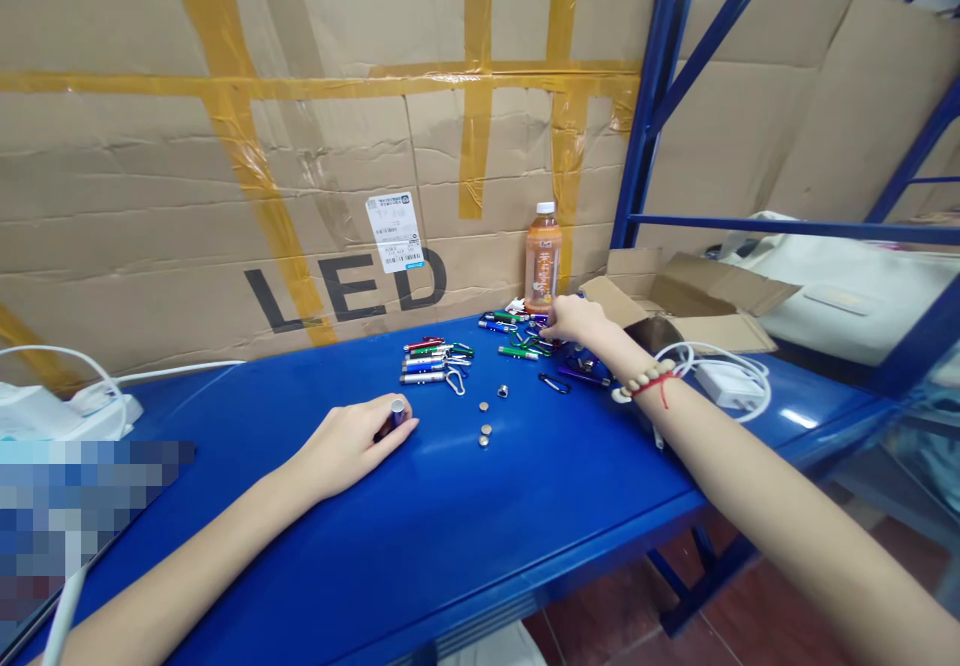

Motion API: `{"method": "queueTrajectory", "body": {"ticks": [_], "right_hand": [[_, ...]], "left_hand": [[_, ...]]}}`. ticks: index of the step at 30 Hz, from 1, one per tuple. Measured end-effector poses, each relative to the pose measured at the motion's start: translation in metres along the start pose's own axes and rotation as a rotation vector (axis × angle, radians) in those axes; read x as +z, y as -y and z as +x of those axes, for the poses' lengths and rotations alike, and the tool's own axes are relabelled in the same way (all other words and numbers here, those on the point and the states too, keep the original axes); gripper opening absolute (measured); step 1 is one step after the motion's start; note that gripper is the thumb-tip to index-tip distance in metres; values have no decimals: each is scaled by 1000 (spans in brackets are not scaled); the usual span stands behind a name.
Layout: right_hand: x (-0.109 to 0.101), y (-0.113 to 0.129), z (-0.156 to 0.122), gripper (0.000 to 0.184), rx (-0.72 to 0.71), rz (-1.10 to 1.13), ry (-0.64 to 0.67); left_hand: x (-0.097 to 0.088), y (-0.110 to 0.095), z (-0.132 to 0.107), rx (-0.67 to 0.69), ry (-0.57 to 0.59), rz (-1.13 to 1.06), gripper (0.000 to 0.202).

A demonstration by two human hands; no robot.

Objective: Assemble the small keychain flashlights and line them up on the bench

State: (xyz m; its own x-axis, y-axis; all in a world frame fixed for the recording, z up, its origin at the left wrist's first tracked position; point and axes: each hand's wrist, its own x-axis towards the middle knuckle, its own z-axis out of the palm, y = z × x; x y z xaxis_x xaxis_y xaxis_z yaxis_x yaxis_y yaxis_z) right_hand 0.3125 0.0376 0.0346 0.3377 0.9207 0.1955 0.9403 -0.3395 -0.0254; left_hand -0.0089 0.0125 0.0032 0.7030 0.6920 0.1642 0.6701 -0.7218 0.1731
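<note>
- Left hand [360, 441]: fingers curled round a small metal tube [397, 412], tube end facing up, gripped on the thumb side.
- Right hand [576, 321]: reaching far out, fingers bent down at a pile of keychain lights [517, 318]; fingertips hidden, can't tell if pinching anything.
- Between the hands, nearer the left: three button cells [484, 407] in a loose line, small metal piece [503, 391] just beyond them.
- Beyond left hand: row of keychain lights [424, 379] side by side, carabiners toward the right hand.
- Nearer the body than right hand: blue carabiner [553, 383], flat on the tabletop.
- Tight beyond right hand: orange bottle [544, 261] upright, taped carton wall [360, 146] behind it at the far edge.
- Right of right hand: open carton [697, 301], flaps out; white charger [731, 384] and coiled cable beside the forearm.
- Most room: blue tabletop [465, 536], wide bare stretch from left hand to the near edge.
- Right forearm crosses that edge.
</note>
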Motion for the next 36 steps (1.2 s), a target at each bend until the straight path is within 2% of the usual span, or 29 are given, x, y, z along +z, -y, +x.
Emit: {"method": "queueTrajectory", "body": {"ticks": [4, 7, 13, 16, 18, 20, 23, 28, 31, 36], "right_hand": [[15, 4, 4, 29, -10, -27, 8], [17, 2, 6, 26, 12, -26, -28], [4, 0, 0, 27, 47, 22, -173], [-6, 7, -7, 31, 14, 123, -287], [-10, 12, -11, 31, -32, 170, -289], [-11, 14, -13, 30, -56, 152, -245], [-12, 10, -11, 29, -19, 87, -186], [-13, -2, -9, 18, 14, 62, 18], [-19, -3, -12, 17, 45, 56, 79], [-25, 3, -16, 12, 139, 48, 401]], "left_hand": [[1, 2, 0, -17, -12, -23, 34], [1, 4, 1, -75, -24, -94, 38], [0, 6, 2, -144, -29, -310, 52], [-1, 5, 1, -156, -30, -344, 55], [-1, 5, 1, -147, -25, -330, 53], [-1, 4, 0, -137, -24, -293, 51], [-2, 3, 1, -124, -23, -237, 48], [-2, 3, 1, -112, -15, -214, 48], [-2, 3, 1, -121, -13, -210, 49], [-2, 4, 1, -112, -18, -210, 49]]}}
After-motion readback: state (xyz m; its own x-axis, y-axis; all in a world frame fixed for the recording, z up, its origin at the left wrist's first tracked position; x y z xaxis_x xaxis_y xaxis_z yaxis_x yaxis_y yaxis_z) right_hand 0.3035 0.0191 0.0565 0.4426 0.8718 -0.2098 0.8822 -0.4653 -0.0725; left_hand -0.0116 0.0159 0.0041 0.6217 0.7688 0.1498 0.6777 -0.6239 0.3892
